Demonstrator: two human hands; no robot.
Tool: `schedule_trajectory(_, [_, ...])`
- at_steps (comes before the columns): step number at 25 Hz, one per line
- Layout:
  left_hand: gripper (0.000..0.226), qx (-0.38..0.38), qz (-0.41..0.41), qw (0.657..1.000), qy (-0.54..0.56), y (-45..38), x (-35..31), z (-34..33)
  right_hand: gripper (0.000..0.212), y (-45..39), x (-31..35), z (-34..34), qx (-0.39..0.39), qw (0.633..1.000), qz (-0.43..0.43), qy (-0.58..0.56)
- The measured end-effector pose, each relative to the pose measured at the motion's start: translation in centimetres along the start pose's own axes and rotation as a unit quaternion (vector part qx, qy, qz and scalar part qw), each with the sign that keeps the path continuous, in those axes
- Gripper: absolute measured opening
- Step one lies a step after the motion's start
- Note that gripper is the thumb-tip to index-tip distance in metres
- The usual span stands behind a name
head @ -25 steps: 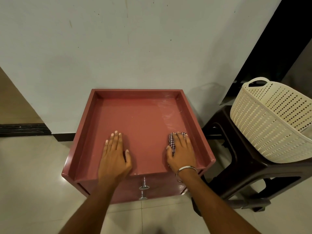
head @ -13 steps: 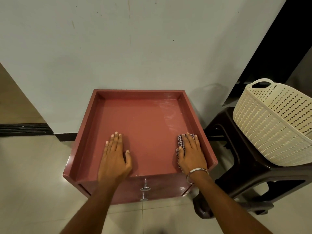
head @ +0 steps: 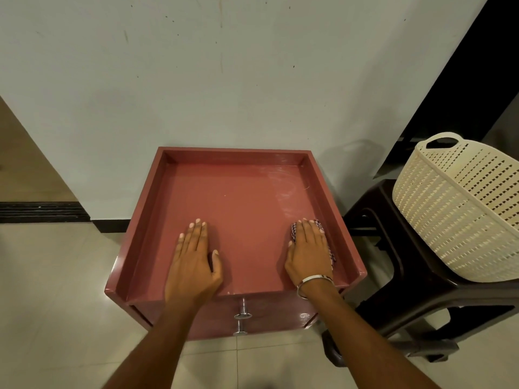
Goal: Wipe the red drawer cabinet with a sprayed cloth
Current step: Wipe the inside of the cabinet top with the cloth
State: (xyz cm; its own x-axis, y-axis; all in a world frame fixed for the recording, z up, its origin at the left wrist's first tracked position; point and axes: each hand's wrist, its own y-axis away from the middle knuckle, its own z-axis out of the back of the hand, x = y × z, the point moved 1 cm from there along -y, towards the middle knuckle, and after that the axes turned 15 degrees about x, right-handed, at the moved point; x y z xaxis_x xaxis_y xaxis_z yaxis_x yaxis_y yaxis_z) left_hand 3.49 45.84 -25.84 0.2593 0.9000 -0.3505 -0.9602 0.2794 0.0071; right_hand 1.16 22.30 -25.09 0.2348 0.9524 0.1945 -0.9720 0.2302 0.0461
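Note:
The red drawer cabinet (head: 241, 192) stands against the white wall, its top a shallow tray with raised edges. My right hand (head: 310, 249) lies flat on a checked cloth (head: 331, 252) at the front right of the top, close to the right edge; only the cloth's borders show around the fingers. My left hand (head: 193, 259) rests flat and spread on the front left of the top, with nothing under it. Pale wipe streaks (head: 283, 186) mark the back right of the surface. Two metal drawer knobs (head: 242, 314) stick out of the front.
A dark plastic stool (head: 398, 279) stands right of the cabinet and carries a cream perforated basket (head: 460, 209). Beige floor tiles (head: 56, 304) lie to the left and in front. A dark doorway (head: 460, 88) opens at the upper right.
My right hand has slid the cloth to the right along the front of the top, toward the right edge. My left hand has stayed in place.

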Motion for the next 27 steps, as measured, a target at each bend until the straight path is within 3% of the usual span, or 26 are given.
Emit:
schedule_trajectory(4, [0.070, 0.003, -0.001, 1.000, 0.003, 0.1, 0.1, 0.0, 0.051, -0.9, 0.3, 0.1, 0.007, 0.999, 0.040, -0.002])
schedule_trajectory(11, [0.072, -0.001, 0.001, 1.000, -0.003, 0.0, 0.0, -0.1, 0.052, -2.3, -1.0, 0.3, -0.021, 0.999, -0.026, -0.019])
schedule_trajectory(18, [0.073, 0.011, -0.001, 1.000, 0.002, -0.1, 0.3, -0.1, 0.050, -4.3, 1.4, 0.2, -0.003, 0.999, 0.044, -0.020])
schedule_trajectory(23, [0.072, 0.013, 0.002, 1.000, 0.002, -0.2, 0.0, 0.1, 0.049, -5.5, -1.6, 0.4, -0.040, 0.999, -0.022, -0.029])
schedule_trajectory(27, [0.074, 0.008, 0.002, 1.000, -0.012, -0.1, -0.1, 0.0, 0.051, -6.3, 0.5, -0.2, -0.032, 0.999, -0.020, -0.037])
